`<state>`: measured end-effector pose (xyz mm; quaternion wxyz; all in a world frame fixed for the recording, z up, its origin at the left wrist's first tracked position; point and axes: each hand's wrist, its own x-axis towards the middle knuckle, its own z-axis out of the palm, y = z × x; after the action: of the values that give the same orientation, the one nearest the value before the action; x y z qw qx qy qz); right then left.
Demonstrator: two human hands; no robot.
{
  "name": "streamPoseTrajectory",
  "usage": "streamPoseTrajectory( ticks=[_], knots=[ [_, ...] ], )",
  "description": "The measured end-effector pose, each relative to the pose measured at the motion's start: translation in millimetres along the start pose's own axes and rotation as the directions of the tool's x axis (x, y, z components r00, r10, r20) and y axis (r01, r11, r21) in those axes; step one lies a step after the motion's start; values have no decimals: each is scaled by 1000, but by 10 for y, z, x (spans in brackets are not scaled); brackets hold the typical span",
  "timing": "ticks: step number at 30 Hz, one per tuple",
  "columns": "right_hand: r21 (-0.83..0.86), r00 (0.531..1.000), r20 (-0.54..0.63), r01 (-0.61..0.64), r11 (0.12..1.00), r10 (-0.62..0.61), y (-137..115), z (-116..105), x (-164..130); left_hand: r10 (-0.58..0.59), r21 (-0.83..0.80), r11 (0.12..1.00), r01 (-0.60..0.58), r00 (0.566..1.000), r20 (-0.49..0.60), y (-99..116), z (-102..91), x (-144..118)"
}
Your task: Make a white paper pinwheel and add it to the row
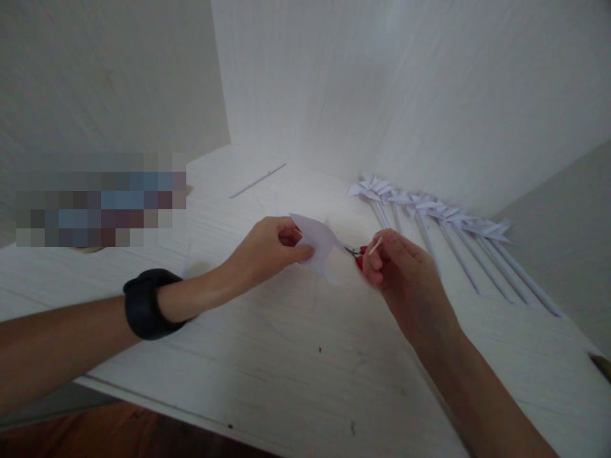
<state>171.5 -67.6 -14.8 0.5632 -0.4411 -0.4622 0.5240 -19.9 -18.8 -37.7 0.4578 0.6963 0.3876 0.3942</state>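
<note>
The left hand [267,249] reaches in from the left, fingers curled, pinching a white paper [319,245] between thumb and fingertips. The right hand [398,267] is closed around red scissors [359,254] just beside the paper; its fingers hide most of them, so the blades are hard to see.

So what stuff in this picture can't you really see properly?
- Red scissors, head view: mostly hidden behind the right hand and the white paper; blades not visible.
- Thin stick in the right hand: too small to tell what it is.
- Pixelated patch on the left: blurred out.
- Brown thing at the right edge: cut off by the frame.
- Left hand fingertips: tucked behind the paper.
</note>
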Motion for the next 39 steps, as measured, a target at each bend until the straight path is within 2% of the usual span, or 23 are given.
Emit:
streamPoseTrajectory(
  ticks=[5, 8, 12, 16, 20, 23, 33, 39],
  knots=[
    [6, 966, 77, -248, 969, 247, 79, -8, 22, 81, 133, 989, -71, 994, -77, 38, 7, -19],
    [104, 955, 103, -289, 952, 279, 94, 5, 22, 96, 183, 980, -79, 991, -88, 69, 18, -32],
    [168, 976, 89, -214, 962, 201, 70, 31, 10, 140, 185, 975, -123, 987, -78, 111, 32, -42],
    [155, 993, 102, -83, 984, 68, 0, 62, -39, 252, 100, 966, -240, 958, -135, 186, 47, -64],
    [93, 986, 137, 79, 993, -91, -88, 137, -144, 328, 93, 944, -316, 929, -169, 253, 51, -105],
    [107, 972, 165, 153, 982, -169, -115, 187, -202, 382, 121, 923, -365, 907, -178, 270, 46, -127],
    [74, 963, 174, 194, 978, -204, -94, 216, -216, 383, 170, 919, -356, 908, -168, 251, 40, -144],
    [40, 962, 189, 191, 981, -196, -77, 212, -197, 340, 18, 939, -343, 922, -183, 253, 45, -133]
  ],
)
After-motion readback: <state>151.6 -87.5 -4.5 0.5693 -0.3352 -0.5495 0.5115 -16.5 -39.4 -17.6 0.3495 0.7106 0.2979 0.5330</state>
